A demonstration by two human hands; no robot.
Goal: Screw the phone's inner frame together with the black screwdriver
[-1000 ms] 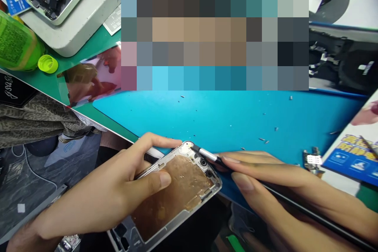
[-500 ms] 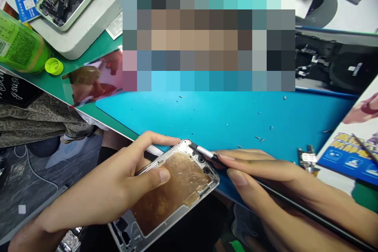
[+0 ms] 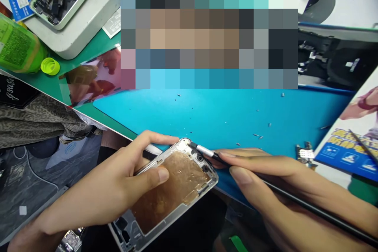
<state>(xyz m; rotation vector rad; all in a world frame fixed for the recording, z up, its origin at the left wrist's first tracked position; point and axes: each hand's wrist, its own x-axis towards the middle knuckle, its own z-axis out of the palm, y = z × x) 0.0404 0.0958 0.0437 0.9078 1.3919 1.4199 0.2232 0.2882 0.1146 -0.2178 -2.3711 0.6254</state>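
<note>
The phone frame (image 3: 177, 214) was in the left hand (image 3: 112, 189), tilted above and past the near edge of the desk (image 3: 76, 55), its top end over the rim of the blue mat (image 3: 141, 114). The long axis ran from near left to far right, with the top end facing the right hand (image 3: 283, 171). The left hand was nearer the frame's body, gripping it from its far-left side: the thumb pressed on the copper-coloured sheet (image 3: 169, 201), the index finger reached along to the top corner. The right hand pinched a black pen-like tool (image 3: 295, 198) between thumb and fingers; the tool crossed the frame's axis roughly squarely, its tip at the top end beside a round camera part (image 3: 200, 158). Beyond, screws (image 3: 256, 135) lay on the mat, and a small metal part (image 3: 305, 154) was near its right edge. Towards the desk's left edge stood a green cap (image 3: 50, 66) beside a green bottle (image 3: 20, 47)
</note>
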